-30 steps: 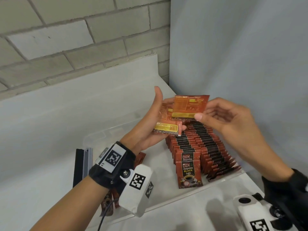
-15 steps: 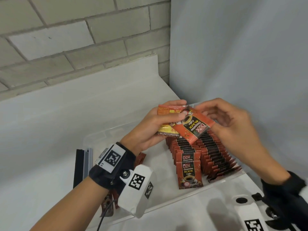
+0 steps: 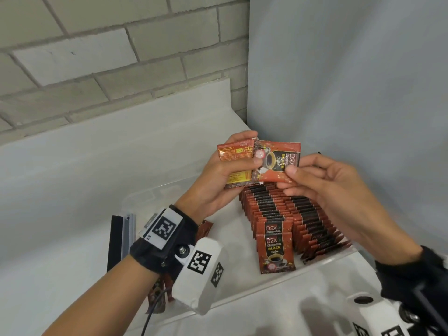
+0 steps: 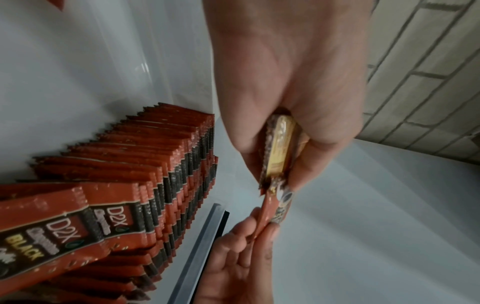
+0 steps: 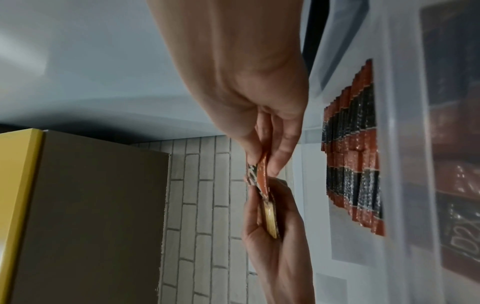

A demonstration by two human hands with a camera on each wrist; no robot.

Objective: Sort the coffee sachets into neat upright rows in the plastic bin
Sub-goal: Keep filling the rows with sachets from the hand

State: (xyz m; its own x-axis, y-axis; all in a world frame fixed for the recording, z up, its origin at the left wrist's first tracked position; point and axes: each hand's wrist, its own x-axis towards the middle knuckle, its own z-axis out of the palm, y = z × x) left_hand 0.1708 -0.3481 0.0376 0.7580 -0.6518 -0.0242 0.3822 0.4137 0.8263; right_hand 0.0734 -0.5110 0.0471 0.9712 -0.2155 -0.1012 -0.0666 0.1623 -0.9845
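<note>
My left hand (image 3: 225, 175) grips a small stack of red coffee sachets (image 3: 236, 163), backs facing me, above the clear plastic bin (image 3: 322, 261). My right hand (image 3: 315, 190) pinches one sachet (image 3: 278, 163), its front turned sideways, and holds it against the stack. The left wrist view shows the stack (image 4: 279, 152) edge-on between thumb and fingers, with the single sachet (image 4: 272, 209) pinched below. In the right wrist view that sachet (image 5: 261, 174) meets the stack (image 5: 270, 220). Two rows of upright sachets (image 3: 286, 214) fill the bin's right side.
Loose sachets (image 3: 204, 229) lie in the bin's left part, partly hidden under my left wrist. A black and grey rail (image 3: 121, 238) stands left of the bin. A grey panel (image 3: 351, 81) closes the right side and a brick wall (image 3: 109, 57) rises behind.
The right hand's sachet has turned from tilted to lying sideways, front facing me, and now sits against the right side of the stack. Both hands have risen slightly.
</note>
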